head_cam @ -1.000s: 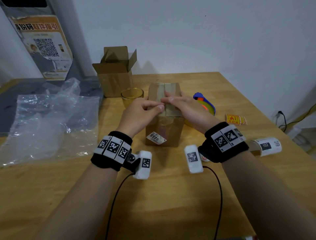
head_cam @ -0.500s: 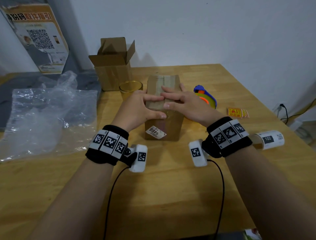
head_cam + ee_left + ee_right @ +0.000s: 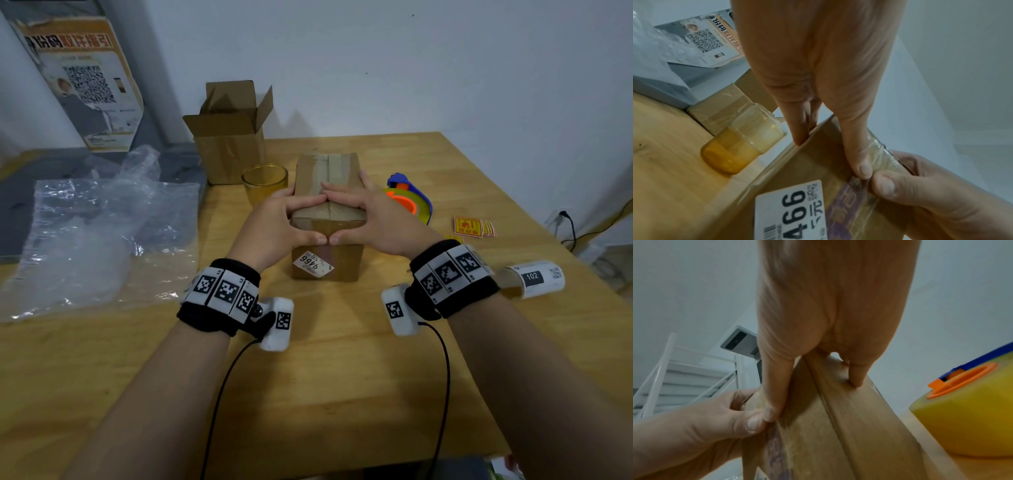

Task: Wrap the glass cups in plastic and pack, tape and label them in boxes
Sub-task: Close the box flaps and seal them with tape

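Note:
A closed cardboard box (image 3: 327, 171) with clear tape along its top seam stands mid-table, a white 9466 label (image 3: 312, 264) on its front. My left hand (image 3: 284, 224) and right hand (image 3: 371, 219) lie over its near top edge, fingers flat on the top. Both thumbs meet on the front face and press the tape end down, as the left wrist view shows at the left thumb (image 3: 861, 164) and right thumb (image 3: 885, 185). An amber glass cup (image 3: 264, 183) stands bare just left of the box. The box's contents are hidden.
An open cardboard box (image 3: 233, 137) stands behind the cup. Crumpled clear plastic wrap (image 3: 96, 233) lies at the left. Right of the box sit a yellow tape dispenser (image 3: 409, 200), red-yellow stickers (image 3: 472, 226) and a white label roll (image 3: 534, 279). A poster (image 3: 85, 82) leans on the wall.
Both hands slid along the tape from the box's top middle toward its near edge. The thumbs came down onto the front face and now meet there.

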`<state>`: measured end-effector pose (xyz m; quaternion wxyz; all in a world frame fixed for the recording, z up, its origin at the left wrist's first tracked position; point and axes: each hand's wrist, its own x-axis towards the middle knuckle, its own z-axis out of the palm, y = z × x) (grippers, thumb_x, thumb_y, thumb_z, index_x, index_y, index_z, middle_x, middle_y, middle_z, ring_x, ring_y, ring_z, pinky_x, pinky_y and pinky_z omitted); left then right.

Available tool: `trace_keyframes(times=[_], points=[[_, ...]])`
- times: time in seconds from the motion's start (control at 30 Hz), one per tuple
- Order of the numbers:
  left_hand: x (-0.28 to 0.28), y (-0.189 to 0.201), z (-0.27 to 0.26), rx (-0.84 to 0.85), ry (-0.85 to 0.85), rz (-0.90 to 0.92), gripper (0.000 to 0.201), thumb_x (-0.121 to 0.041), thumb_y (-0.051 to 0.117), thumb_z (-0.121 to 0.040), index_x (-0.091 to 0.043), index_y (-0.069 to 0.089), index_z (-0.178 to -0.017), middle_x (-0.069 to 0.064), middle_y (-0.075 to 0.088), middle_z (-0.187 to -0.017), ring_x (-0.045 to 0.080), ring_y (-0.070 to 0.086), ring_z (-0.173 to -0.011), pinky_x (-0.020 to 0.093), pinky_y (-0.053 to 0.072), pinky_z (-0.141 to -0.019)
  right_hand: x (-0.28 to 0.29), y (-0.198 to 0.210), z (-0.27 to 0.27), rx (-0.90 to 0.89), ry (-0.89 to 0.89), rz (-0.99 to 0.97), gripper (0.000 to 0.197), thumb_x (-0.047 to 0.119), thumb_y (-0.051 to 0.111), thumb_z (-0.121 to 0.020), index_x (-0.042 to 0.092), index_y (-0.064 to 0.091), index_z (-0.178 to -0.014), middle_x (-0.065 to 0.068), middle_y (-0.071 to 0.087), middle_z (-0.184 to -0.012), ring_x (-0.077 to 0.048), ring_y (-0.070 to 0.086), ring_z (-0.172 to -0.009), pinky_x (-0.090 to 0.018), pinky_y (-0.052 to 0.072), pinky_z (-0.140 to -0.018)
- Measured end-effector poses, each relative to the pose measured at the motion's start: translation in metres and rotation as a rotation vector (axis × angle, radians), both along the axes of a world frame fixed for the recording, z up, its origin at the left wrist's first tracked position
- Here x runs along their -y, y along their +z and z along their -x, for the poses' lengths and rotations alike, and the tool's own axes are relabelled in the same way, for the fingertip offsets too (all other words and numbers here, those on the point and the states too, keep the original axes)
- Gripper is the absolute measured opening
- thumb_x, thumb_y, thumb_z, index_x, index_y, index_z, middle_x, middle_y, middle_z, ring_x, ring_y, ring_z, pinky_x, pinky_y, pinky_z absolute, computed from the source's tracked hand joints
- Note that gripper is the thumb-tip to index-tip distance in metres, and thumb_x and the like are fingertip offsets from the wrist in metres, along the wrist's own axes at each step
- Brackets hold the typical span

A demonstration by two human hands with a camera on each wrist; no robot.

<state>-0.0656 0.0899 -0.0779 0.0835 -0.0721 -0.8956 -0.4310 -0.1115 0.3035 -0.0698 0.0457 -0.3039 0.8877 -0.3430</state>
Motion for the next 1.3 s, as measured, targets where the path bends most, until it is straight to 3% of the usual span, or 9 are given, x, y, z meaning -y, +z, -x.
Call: trace_keyframes(times=[0.13, 0.23, 0.33, 0.5, 0.6, 0.8, 0.93, 1.13, 1.3], points=[[-0.002, 0.003, -0.002, -0.005, 0.007, -0.022, 0.071, -0.018, 0.095, -0.068, -0.03, 0.069, -0.133, -0.001, 0.041, -0.159, -0.007, 0.038, -0.124, -0.006, 0.031, -0.087, -0.002, 0.0, -0.003, -0.006, 0.018, -0.057, 0.093, 0.021, 0.087, -0.081, 0.029, 0.037, -0.159, 0.017, 0.025, -0.168, -0.023, -0.013, -0.158, -0.048, -0.001, -0.127], [-0.001, 0.004, -0.003, 0.001, -0.015, -0.137, 0.061, -0.013, 0.092, -0.071, -0.025, 0.072, -0.127, -0.008, 0.048, -0.147, -0.015, 0.046, -0.108, -0.006, 0.038, -0.076, -0.005, -0.001, -0.006, -0.011, 0.009, 0.0, 0.087, 0.027, 0.087, -0.082, 0.029, 0.043, -0.157, 0.018, 0.028, -0.166, -0.012, 0.005, -0.157, -0.038, 0.008, -0.126], [0.002, 0.001, -0.003, 0.002, -0.004, -0.207, 0.05, -0.014, 0.091, -0.074, -0.026, 0.076, -0.12, -0.015, 0.046, -0.133, -0.02, 0.047, -0.099, -0.005, 0.04, -0.075, -0.005, -0.004, -0.007, -0.015, -0.019, 0.18, 0.068, 0.028, 0.09, -0.078, 0.03, 0.064, -0.14, 0.019, 0.048, -0.155, 0.007, 0.035, -0.142, -0.016, 0.029, -0.118], [0.005, -0.005, 0.0, -0.018, 0.029, -0.241, 0.04, -0.02, 0.093, -0.072, -0.029, 0.081, -0.109, -0.012, 0.055, -0.133, -0.017, 0.044, -0.122, 0.009, 0.041, -0.097, -0.004, -0.015, -0.004, -0.005, -0.093, 0.399, 0.046, 0.014, 0.095, -0.069, 0.019, 0.081, -0.112, 0.012, 0.073, -0.122, 0.011, 0.061, -0.117, -0.013, 0.047, -0.104], [0.005, -0.006, 0.001, -0.018, 0.021, -0.246, 0.037, -0.018, 0.092, -0.073, -0.026, 0.081, -0.107, -0.029, 0.055, -0.116, -0.034, 0.044, -0.104, 0.001, 0.042, -0.087, -0.004, -0.01, -0.004, -0.005, -0.108, 0.355, 0.042, 0.014, 0.095, -0.07, 0.018, 0.082, -0.11, 0.013, 0.075, -0.119, 0.02, 0.06, -0.108, -0.003, 0.044, -0.092], [0.006, 0.017, 0.009, 0.081, 0.027, -0.155, 0.025, -0.037, 0.092, -0.072, -0.028, 0.08, -0.092, -0.021, 0.067, -0.101, -0.008, 0.065, -0.092, 0.022, 0.058, -0.077, -0.006, 0.02, 0.02, 0.137, -0.05, 0.105, 0.042, 0.064, 0.044, -0.101, 0.043, 0.078, -0.115, 0.016, 0.066, -0.138, -0.001, 0.053, -0.134, -0.025, 0.037, -0.115], [-0.003, 0.033, 0.022, 0.151, 0.097, -0.092, 0.027, -0.045, 0.089, -0.075, -0.024, 0.073, -0.073, -0.002, 0.074, -0.087, 0.017, 0.071, -0.088, 0.04, 0.061, -0.068, 0.008, 0.033, 0.048, 0.142, -0.032, -0.119, 0.053, 0.059, 0.026, -0.108, 0.039, 0.069, -0.133, 0.008, 0.054, -0.153, -0.013, 0.048, -0.14, -0.031, 0.031, -0.119], [-0.002, 0.042, 0.029, 0.311, 0.047, -0.125, 0.02, -0.035, 0.089, -0.077, -0.023, 0.074, -0.074, -0.006, 0.075, -0.093, 0.016, 0.07, -0.094, 0.043, 0.064, -0.071, 0.027, 0.037, 0.086, 0.117, -0.014, -0.385, 0.058, 0.057, 0.014, -0.109, 0.036, 0.023, -0.163, 0.002, 0.026, -0.17, -0.022, 0.028, -0.154, -0.039, 0.022, -0.125], [-0.001, 0.041, 0.03, 0.354, 0.065, -0.154, 0.02, -0.035, 0.089, -0.077, -0.02, 0.078, -0.082, -0.008, 0.077, -0.1, 0.015, 0.07, -0.097, 0.047, 0.064, -0.078, 0.03, 0.048, 0.105, 0.122, 0.001, -0.4, 0.055, 0.044, 0.014, -0.113, 0.027, 0.016, -0.165, 0.009, 0.012, -0.172, -0.016, 0.019, -0.156, -0.029, 0.028, -0.115]])
